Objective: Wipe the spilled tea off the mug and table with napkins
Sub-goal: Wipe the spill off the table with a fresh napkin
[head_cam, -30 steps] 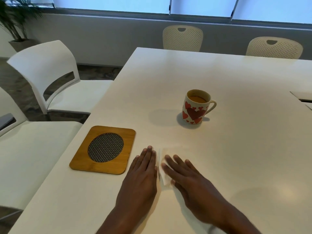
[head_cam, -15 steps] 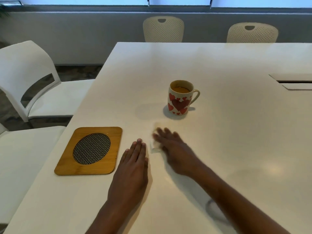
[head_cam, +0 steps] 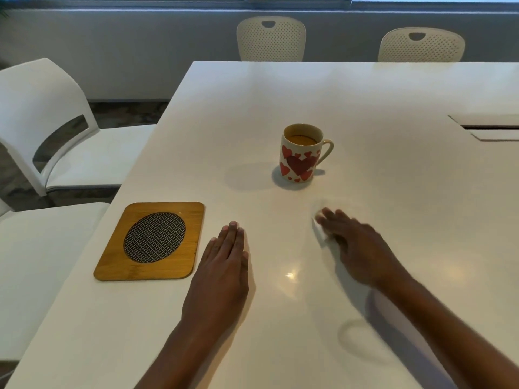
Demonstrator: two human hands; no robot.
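Note:
A cream mug [head_cam: 301, 155] with red hearts stands upright on the white table [head_cam: 393, 192], holding brown tea, its handle to the right. In front of it and slightly right, my right hand [head_cam: 354, 242] lies palm down, blurred, pressing a white napkin [head_cam: 318, 224] flat on the table; only the napkin's left edge shows beside my fingers. My left hand [head_cam: 222, 265] rests flat on the table with fingers together, holding nothing. I cannot make out any tea on the table surface.
A bamboo trivet [head_cam: 150, 241] with a dark mesh oval lies left of my left hand near the table edge. White chairs [head_cam: 42, 119] stand at the left, two perforated chairs [head_cam: 271, 37] at the far end. A cable hatch [head_cam: 488, 127] sits at the right.
My right hand has slid the napkin away from my left hand, first forward, then to the right in front of the mug. My left hand stays flat.

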